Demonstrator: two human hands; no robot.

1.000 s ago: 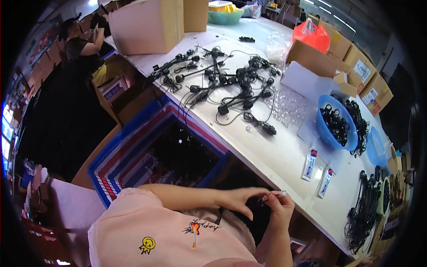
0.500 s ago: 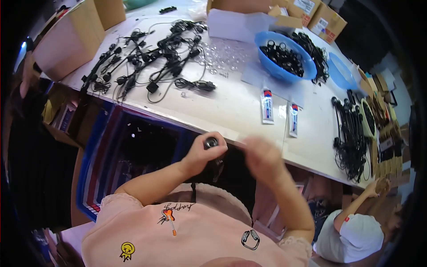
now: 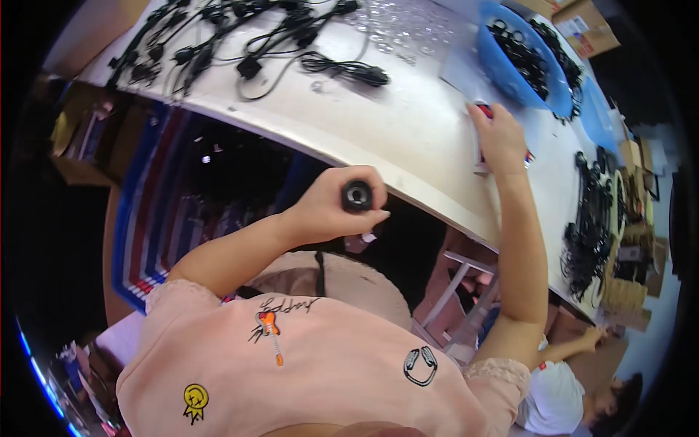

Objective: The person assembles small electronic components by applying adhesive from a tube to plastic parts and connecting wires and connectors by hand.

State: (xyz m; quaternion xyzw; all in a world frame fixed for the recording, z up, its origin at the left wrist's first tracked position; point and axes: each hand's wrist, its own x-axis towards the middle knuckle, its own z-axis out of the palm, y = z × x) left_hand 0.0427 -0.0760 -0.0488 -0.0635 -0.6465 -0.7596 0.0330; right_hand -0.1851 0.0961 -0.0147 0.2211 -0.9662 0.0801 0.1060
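Observation:
My left hand (image 3: 331,207) is wrapped round a black lamp socket (image 3: 357,196), whose round open end faces up, in front of the table's near edge. Over the tabletop, my right hand (image 3: 501,142) is closed round a white squeeze tube with a red and blue end (image 3: 484,111), and its fingers hide most of it. A second tube (image 3: 529,157) shows only in part behind that wrist.
Black cables with sockets (image 3: 251,44) lie across the white table (image 3: 408,146), with clear rings (image 3: 408,25) beside them. A blue basin (image 3: 557,87) holds black rings. More cables (image 3: 586,218) lie at right. Another person (image 3: 550,393) sits at lower right.
My right hand has moved from near the left hand out over the table and onto a tube. The view has shifted, and my left hand still holds the socket.

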